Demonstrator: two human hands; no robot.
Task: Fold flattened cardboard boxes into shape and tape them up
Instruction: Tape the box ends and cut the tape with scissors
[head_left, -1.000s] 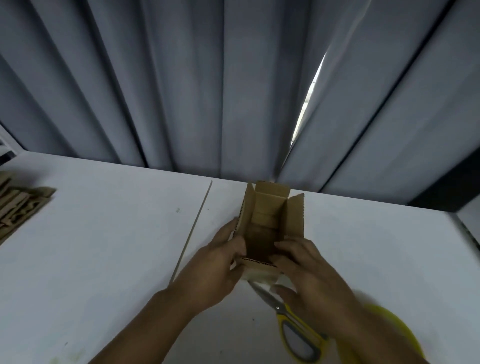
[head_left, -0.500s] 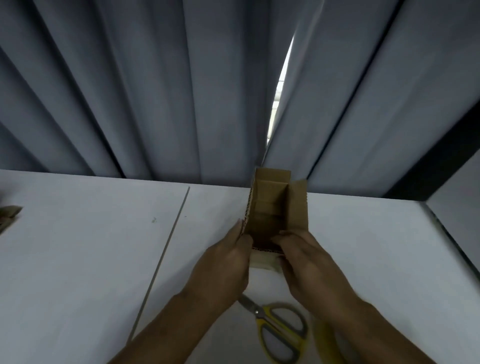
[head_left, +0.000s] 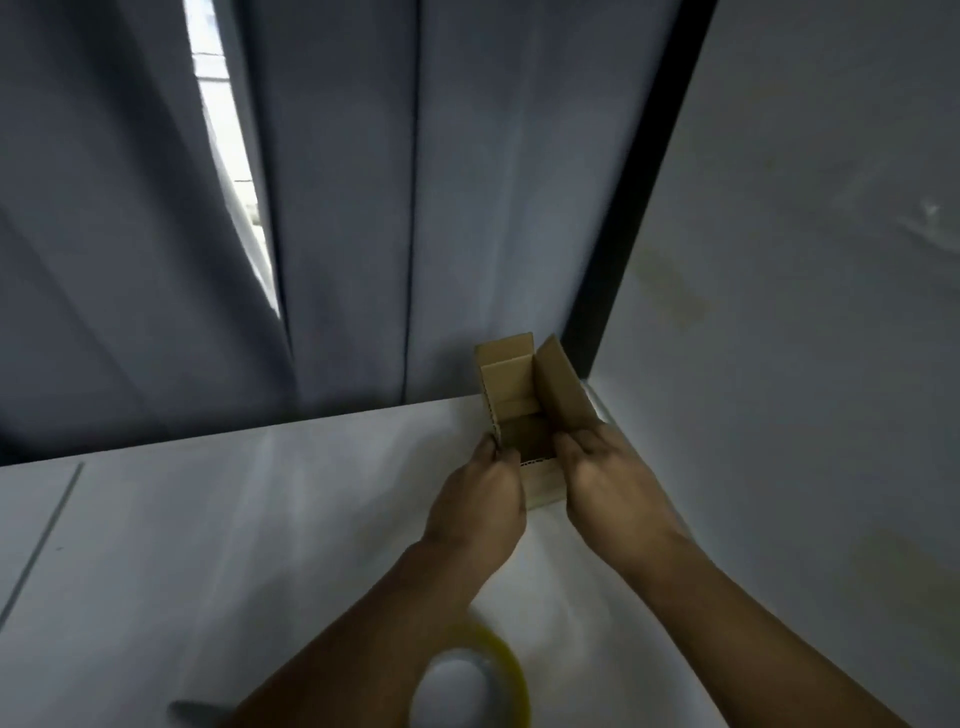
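A small brown cardboard box (head_left: 524, 395) stands opened into shape near the far right corner of the white table (head_left: 234, 545), its top flaps up and its inside in view. My left hand (head_left: 480, 501) grips its near left wall, fingers at the rim. My right hand (head_left: 608, 478) grips the near right wall and right flap. A roll of yellowish tape (head_left: 511, 670) lies on the table close to me, partly behind my left forearm.
Grey curtains (head_left: 363, 208) hang just behind the table's far edge, with a bright gap at the left. A white wall (head_left: 805, 312) and a dark vertical post (head_left: 649, 182) close off the right side. A grey blurred object (head_left: 195, 709) lies at the bottom left.
The view has swung right and the box has moved toward the table's far right corner, still held in both hands. The scissors and the flat cardboard stack have left the view.
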